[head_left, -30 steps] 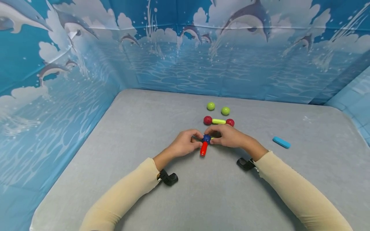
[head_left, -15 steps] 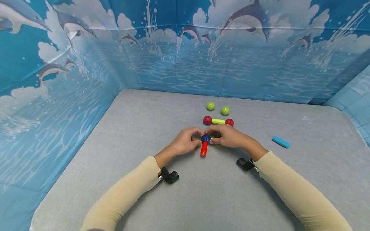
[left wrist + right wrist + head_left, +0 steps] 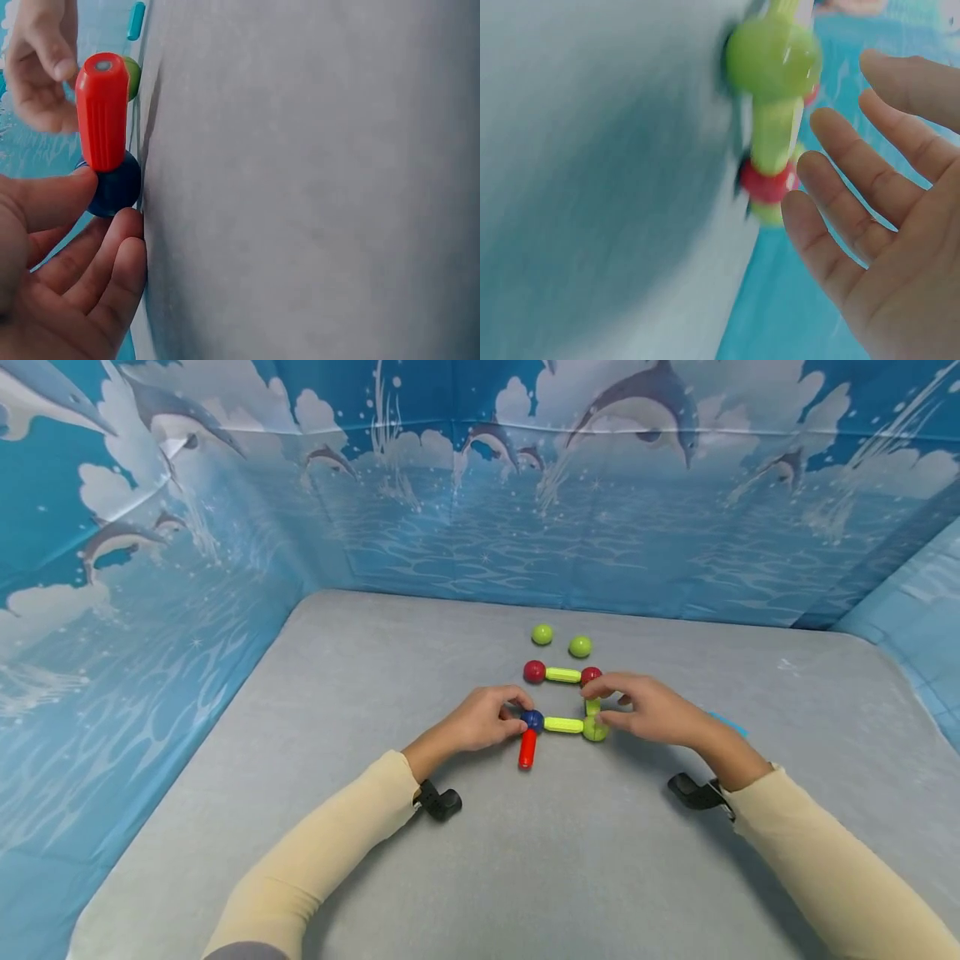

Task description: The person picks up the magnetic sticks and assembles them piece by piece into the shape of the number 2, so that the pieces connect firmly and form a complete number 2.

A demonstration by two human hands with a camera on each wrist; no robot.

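My left hand (image 3: 480,720) pinches a dark blue ball (image 3: 532,720) between thumb and fingers. From that ball a red rod (image 3: 527,750) points toward me; the left wrist view shows it up close, its end facing the camera. A yellow-green rod (image 3: 564,725) links the blue ball to a green ball (image 3: 596,730). Another yellow-green rod (image 3: 774,136) runs from the green ball toward a red ball (image 3: 767,178). Beside these my right hand (image 3: 652,710) has its fingers spread and holds nothing; the right wrist view shows it apart from the pieces.
Behind, a yellow-green rod (image 3: 563,675) joins two red balls, the other red ball (image 3: 534,672) being at left. Two loose green balls, one at left (image 3: 542,634) and one at right (image 3: 581,647), lie farther back. A light blue rod (image 3: 729,723) lies partly behind the right arm.
My right hand has let go near the blue ball and moved right, revealing the yellow-green rods and green ball. My left hand stays at the blue ball.
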